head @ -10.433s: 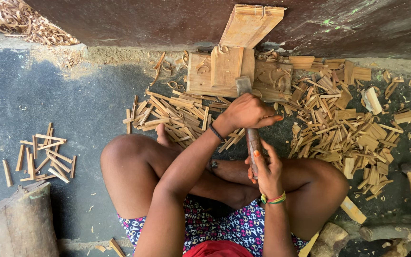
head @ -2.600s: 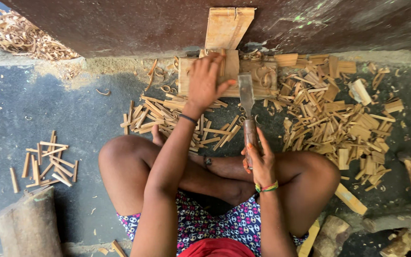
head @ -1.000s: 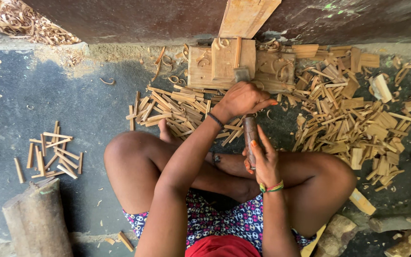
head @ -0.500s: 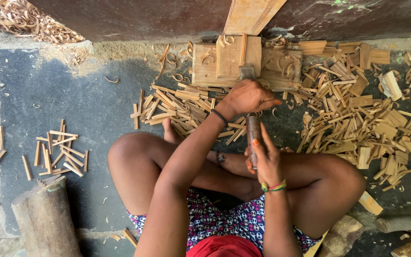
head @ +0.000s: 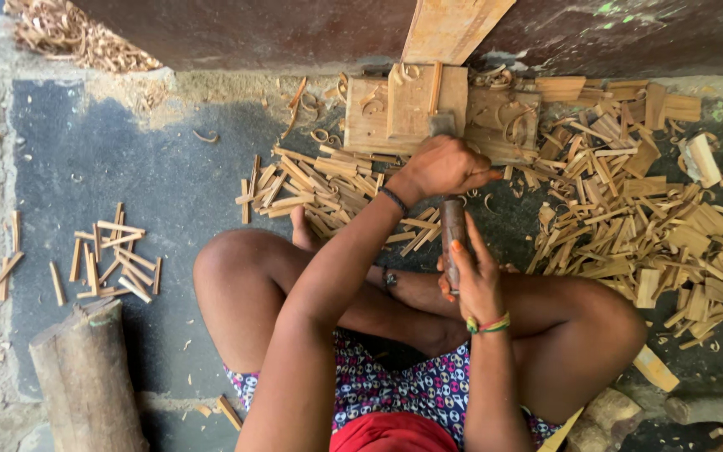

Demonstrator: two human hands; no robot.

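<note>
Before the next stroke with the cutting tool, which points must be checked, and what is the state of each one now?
1. Right hand closed on the tool handle: ok.
2. Left hand on the workpiece at the wooden block: ok, but the piece itself is hidden under the hand.
3. Left fingers away from the blade: not ok, the hand lies right next to it.
4. Blade edge set on the piece: cannot tell, mostly covered.
5. Bare foot away from the tool: ok, it lies off to the left among the split sticks.
</note>
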